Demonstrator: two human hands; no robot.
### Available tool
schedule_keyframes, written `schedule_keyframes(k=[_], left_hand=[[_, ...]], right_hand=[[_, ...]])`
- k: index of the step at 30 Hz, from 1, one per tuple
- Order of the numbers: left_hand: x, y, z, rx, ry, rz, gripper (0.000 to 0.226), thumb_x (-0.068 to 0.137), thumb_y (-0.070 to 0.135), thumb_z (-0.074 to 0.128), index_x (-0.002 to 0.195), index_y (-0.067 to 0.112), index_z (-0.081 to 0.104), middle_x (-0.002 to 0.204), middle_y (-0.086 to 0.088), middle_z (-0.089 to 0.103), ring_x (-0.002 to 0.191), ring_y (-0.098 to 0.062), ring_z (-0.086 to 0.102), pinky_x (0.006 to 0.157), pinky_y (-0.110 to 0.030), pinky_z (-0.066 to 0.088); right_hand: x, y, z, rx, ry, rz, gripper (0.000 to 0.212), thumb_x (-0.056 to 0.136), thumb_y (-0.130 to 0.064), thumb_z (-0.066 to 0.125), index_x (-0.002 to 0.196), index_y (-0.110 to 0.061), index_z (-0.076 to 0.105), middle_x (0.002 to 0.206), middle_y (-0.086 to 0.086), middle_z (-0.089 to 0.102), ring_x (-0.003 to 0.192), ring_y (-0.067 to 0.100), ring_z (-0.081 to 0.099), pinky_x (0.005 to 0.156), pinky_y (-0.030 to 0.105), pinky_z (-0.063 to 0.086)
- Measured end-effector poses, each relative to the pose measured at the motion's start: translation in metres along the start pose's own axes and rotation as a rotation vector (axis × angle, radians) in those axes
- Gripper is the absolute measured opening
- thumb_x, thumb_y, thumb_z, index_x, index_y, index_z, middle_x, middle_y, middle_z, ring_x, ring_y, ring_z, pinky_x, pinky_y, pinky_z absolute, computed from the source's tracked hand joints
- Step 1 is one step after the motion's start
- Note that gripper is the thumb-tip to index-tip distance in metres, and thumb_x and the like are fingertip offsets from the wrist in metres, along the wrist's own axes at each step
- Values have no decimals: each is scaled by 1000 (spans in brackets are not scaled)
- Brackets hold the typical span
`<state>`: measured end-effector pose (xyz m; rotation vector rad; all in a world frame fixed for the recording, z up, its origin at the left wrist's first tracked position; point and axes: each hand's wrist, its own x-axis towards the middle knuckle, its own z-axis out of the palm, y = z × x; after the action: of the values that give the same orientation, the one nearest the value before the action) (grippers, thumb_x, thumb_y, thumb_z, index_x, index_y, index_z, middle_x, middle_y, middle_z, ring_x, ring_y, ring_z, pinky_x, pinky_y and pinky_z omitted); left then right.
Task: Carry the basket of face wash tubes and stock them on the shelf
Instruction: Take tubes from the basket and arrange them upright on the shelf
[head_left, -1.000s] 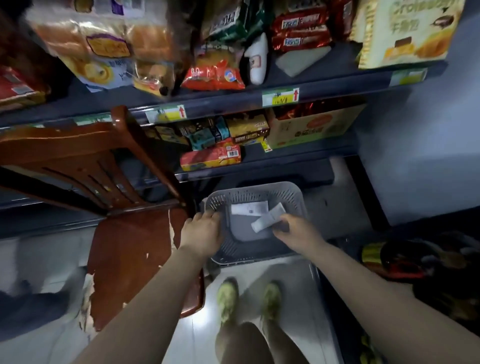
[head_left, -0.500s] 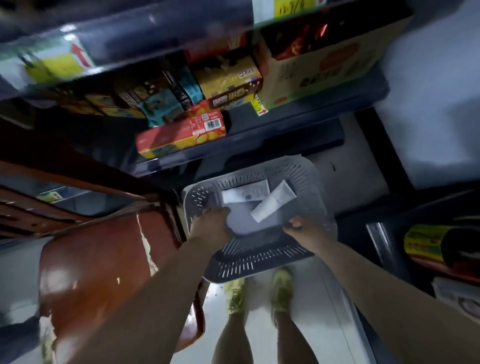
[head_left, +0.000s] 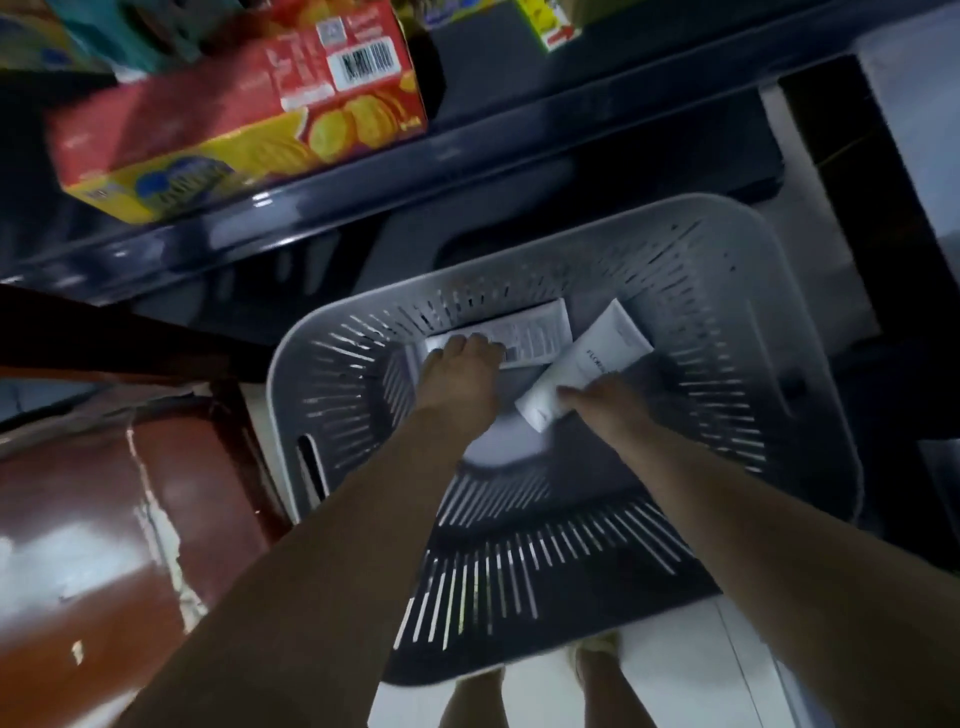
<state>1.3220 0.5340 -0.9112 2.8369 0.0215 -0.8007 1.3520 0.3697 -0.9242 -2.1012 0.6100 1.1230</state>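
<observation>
Basket (head_left: 769, 332) of grey slotted plastic on the floor below a dark shelf (head_left: 363, 208), two white tubes inside, left hand (head_left: 460, 374) grip resting on the flat tube (head_left: 524, 332), right hand (head_left: 605, 402) grip pinching the slanted tube (head_left: 587, 364), red biscuit box (head_left: 234, 119) above.

Dark shelf (head_left: 322, 208) carries red-yellow snack box (head_left: 234, 114); basket (head_left: 727, 249) seemingly on floor.

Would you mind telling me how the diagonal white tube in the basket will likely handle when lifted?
The diagonal white tube looks small and flat-ended, so probably light and unlikely to roll. Its smooth surface may be slippery under the right hand. Likely squeezable, not fragile.
</observation>
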Motion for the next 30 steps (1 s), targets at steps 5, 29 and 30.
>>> schedule_keyframes(k=[5, 29, 30], left_hand=[[30, -1, 29, 114, 132, 65, 61, 72, 16, 65, 130, 8, 47, 130, -13, 50, 116, -31, 49, 104, -37, 34], [-119, 22, -96, -1454, -216, -650, 36, 85, 23, 58, 119, 11, 56, 85, -12, 60, 67, -27, 58, 66, -31, 50], [-134, 27, -115, -1519, -259, -655, 36, 85, 25, 55, 117, 8, 56, 84, -14, 59, 66, -27, 57, 67, -33, 48]], right_hand=[[50, 18, 19, 575, 211, 74, 116, 29, -47, 83, 130, -5, 46, 123, 7, 60, 107, 24, 62, 94, 43, 51], [-162, -18, -45, 770, 61, -28, 27, 73, 4, 70, 97, -8, 62, 93, 9, 66, 75, 21, 62, 66, 30, 51], [-184, -24, -53, 782, 39, -45, 30, 74, 1, 70, 102, -8, 61, 90, 7, 67, 75, 21, 62, 61, 27, 49]])
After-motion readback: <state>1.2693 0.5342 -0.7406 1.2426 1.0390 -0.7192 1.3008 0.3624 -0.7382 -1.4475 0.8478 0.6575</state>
